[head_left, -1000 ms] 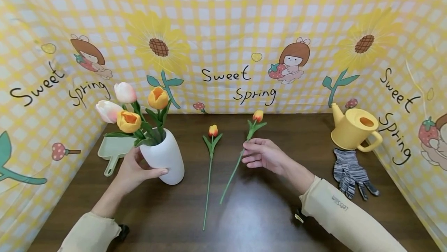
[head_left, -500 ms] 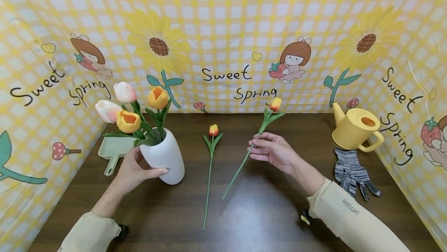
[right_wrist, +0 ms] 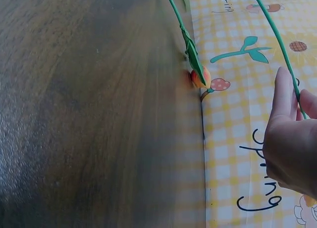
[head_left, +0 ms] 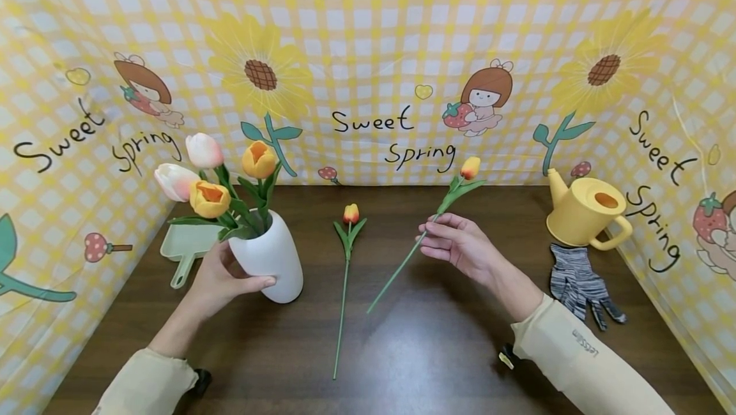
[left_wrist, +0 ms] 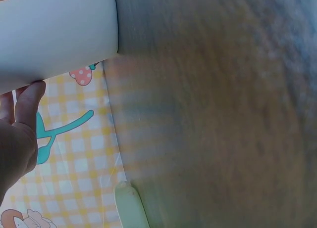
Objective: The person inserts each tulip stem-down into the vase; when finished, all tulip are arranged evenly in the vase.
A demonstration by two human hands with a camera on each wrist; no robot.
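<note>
My left hand grips the side of a white vase, thumb across its front. Out of the vase rise two pink-and-white tulips and two orange tulips with green leaves. My right hand pinches the green stem of a small yellow-red tulip, its bloom tilted up to the right and its lower stem pointing down left. Between the hands a second yellow-red tulip lies on the table. In the right wrist view the held stem passes between thumb and fingers.
At the right stands a yellow watering can, a grey knitted glove in front of it. A pale green dustpan lies behind the left hand. Checked cloth encloses the back and sides of the brown table.
The right hand has moved right with the tulip, lifting it and tilting it further to the right. The left hand stays on the vase; the second tulip lies where it was.
</note>
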